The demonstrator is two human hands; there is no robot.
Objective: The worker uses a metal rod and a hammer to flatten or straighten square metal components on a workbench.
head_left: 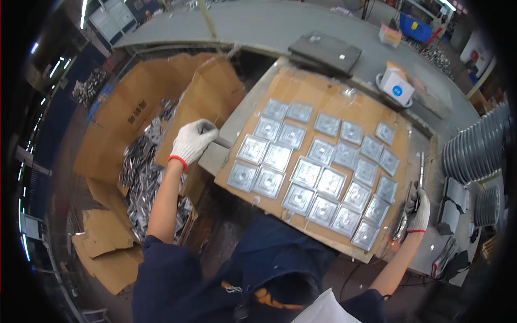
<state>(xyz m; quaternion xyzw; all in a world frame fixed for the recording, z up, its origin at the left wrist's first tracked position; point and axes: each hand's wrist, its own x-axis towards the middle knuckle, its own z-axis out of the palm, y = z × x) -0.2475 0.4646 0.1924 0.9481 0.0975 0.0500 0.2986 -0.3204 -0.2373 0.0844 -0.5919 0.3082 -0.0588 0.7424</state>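
My left hand (193, 142), in a white glove with a red cuff, is at the left edge of the board, fingers closed. By its fingertips lies a short grey bar-like piece (222, 142); whether the hand grips it is unclear. My right hand (418, 215), gloved the same way, is beyond the board's right edge. Its fingers wrap a dark-handled tool with a slim metal tube (422, 167) pointing away from me. Between the hands, several square, silvery metal plates (306, 172) lie in uneven rows on a cardboard-covered board (318, 86).
At left stands a big open carton (102, 145) holding many loose metal pieces (145, 188). A dark flat case (325, 52) and a white box (397, 86) sit beyond the board. Stacked grey ring-shaped coils (474, 145) rise at right.
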